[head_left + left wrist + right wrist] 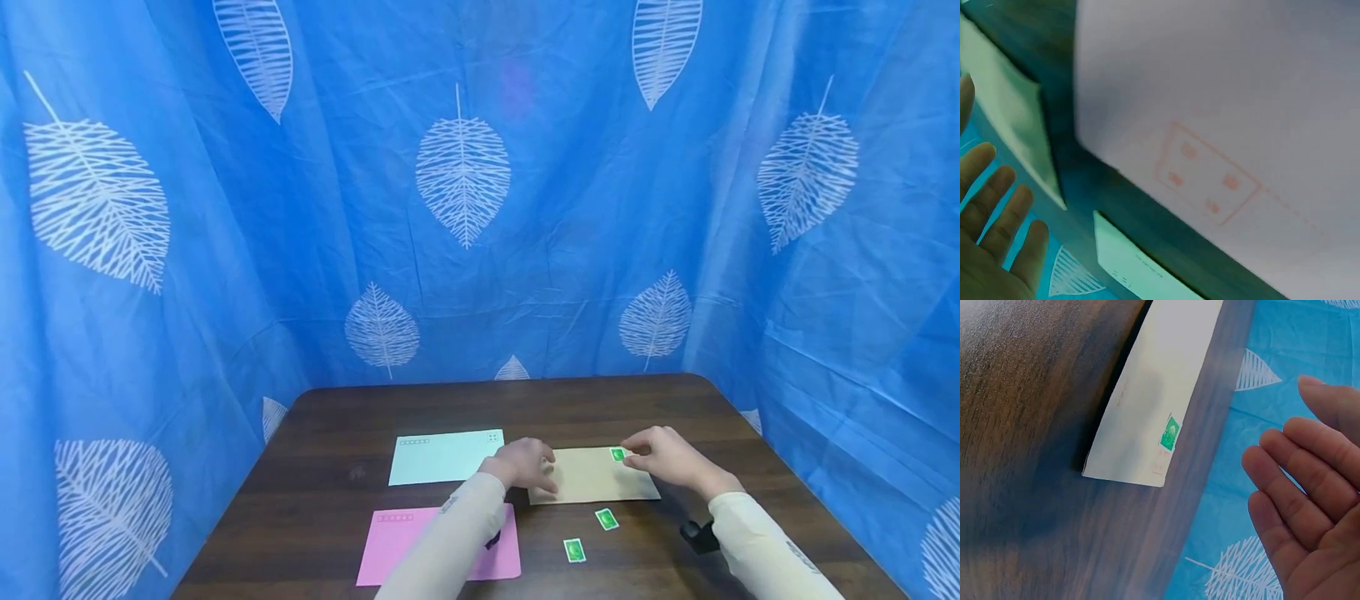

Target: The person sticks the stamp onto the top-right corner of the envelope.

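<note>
A tan envelope (pixel 585 479) lies at the right of the table, with a green stamp (pixel 617 454) near its upper right corner. In the right wrist view the stamp (pixel 1170 432) sits on the envelope (pixel 1129 434), just beside a faint red printed box. My right hand (pixel 670 456) hovers by that corner, its fingers (pixel 1285 500) loosely bent and holding nothing. Over the envelope's left end is my left hand (pixel 525 465); its fingers (pixel 1007 212) look spread and relaxed in the left wrist view, with nothing in them.
Two more green stamps, one upper (pixel 607 519) and one lower (pixel 574 550), lie in front of the tan envelope. To the left are a mint envelope (pixel 446 457) and a pink envelope (pixel 401 542), partly covered by the left sleeve. A blue leaf-patterned curtain (pixel 555 275) surrounds the table.
</note>
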Demonstrator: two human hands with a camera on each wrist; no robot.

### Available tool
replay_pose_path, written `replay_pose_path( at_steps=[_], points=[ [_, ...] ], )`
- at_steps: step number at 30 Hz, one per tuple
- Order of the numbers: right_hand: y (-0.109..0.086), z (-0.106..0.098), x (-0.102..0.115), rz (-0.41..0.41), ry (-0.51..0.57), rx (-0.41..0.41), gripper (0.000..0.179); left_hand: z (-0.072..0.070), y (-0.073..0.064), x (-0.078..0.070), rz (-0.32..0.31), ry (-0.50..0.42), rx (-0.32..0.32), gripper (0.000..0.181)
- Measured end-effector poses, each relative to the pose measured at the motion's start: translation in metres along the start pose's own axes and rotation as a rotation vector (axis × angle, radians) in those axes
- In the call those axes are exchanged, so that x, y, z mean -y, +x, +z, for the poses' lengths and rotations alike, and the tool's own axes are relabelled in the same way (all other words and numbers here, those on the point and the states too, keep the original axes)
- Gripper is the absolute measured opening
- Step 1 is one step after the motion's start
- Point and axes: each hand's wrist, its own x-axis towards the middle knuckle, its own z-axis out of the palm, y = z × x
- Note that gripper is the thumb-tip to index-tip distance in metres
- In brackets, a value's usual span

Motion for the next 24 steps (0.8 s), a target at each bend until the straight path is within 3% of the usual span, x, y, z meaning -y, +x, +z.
replay_pose_path(
  at_steps=[5,13,24],
  points=[
    [-0.004,0.001,0.001,0.015,0.017,0.007,0.036,-0.012,-0.006,0.008,0.039,-0.111,-0.030,0.050],
    [-0.016,0.009,0.001,-0.047,0.075,0.043,0.041,-0.022,-0.032,0.023,0.076,-0.122,-0.053,0.052],
    [-0.024,0.013,0.009,-0.108,0.190,0.067,0.046,-0.033,-0.063,0.031,0.154,-0.159,-0.091,0.052]
  ],
)
